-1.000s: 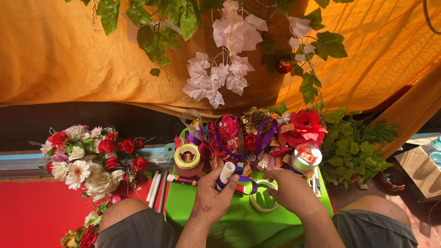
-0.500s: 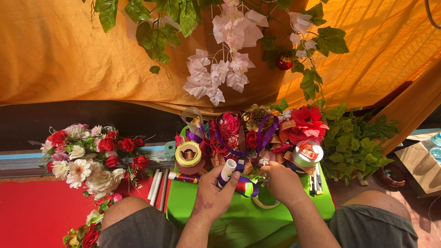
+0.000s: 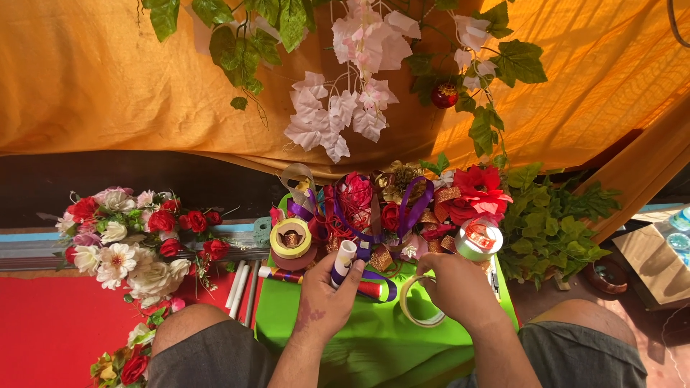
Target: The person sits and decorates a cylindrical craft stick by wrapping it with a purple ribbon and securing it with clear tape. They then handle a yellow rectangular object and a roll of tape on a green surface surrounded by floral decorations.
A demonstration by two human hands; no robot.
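Sitting over a bright green board (image 3: 374, 345) that's lying across the lap, the person is working with both hands in a big pile of craft stuff. Their left hand (image 3: 325, 300) is curling around a white tube (image 3: 344, 260), fingers wrapped on it so it's sticking up and tilting a bit away from them, with purple ribbon (image 3: 359, 276) trailing around its lower part and looping across the board. Right hand (image 3: 454, 287) is closing on something small near the ribbon heap, knuckles toward the camera, so I honestly can't tell what exactly the fingertips are pinching. A clear tape ring (image 3: 420, 305) is hanging just under that hand, touching it, lying partly on the green board.

Just beyond the hands, a yellow ribbon spool (image 3: 290, 238) is sitting on the left, and a silvery spool with a red core (image 3: 479, 239) is sitting on the right. Between those two, a tangle of red and purple ribbons (image 3: 374, 208) with red fake roses is piling up. A big red fabric flower (image 3: 478, 190) is poking out next to a clump of green fake leaves (image 3: 553, 223). Off to the left, a bouquet of red and white fake flowers (image 3: 129, 237) is lying on a red surface (image 3: 43, 338). Orange cloth (image 3: 108, 79) is hanging behind, with pale pink blossoms (image 3: 345, 108) dangling in front.
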